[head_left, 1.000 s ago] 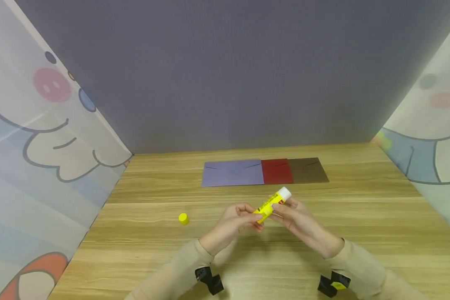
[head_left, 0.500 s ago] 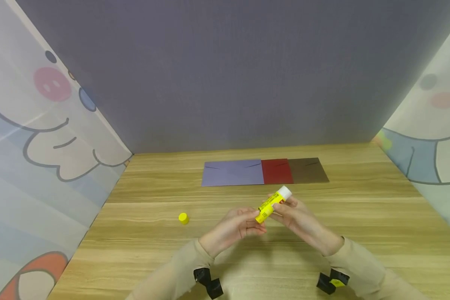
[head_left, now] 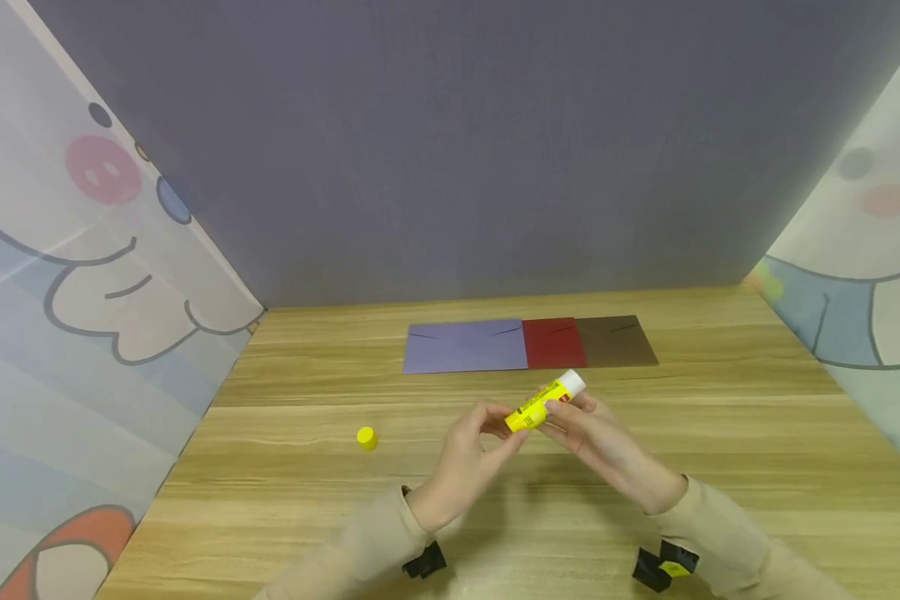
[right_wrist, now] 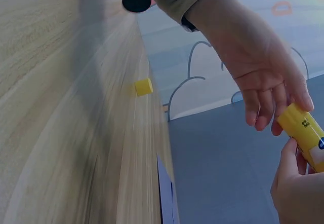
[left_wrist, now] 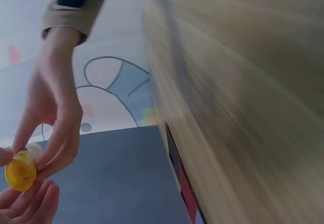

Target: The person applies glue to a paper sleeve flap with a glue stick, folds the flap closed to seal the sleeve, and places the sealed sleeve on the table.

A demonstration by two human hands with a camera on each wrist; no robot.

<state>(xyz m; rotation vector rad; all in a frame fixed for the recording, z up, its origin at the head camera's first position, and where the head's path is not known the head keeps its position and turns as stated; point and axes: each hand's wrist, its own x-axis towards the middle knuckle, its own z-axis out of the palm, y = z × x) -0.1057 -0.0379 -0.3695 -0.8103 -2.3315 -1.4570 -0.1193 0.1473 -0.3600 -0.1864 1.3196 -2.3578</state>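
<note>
A yellow glue stick with a white upper end is held tilted above the table between both hands. My right hand grips its barrel with the thumb across the near side. At the lower end, my left hand pinches the yellow base between thumb and fingers. The left wrist view shows the round base of the glue stick end-on. A yellow cap stands on the table left of my left hand, apart from both hands.
Flat envelopes lie overlapping at the back of the wooden table: lilac, red and brown. A grey panel rises behind them. Cartoon-printed sheets flank both sides.
My left hand loosened its fingers at the glue stick's base, then rolled over and pinches it again. The stick's lower end has tipped slightly up. My right hand stays nearly still.
</note>
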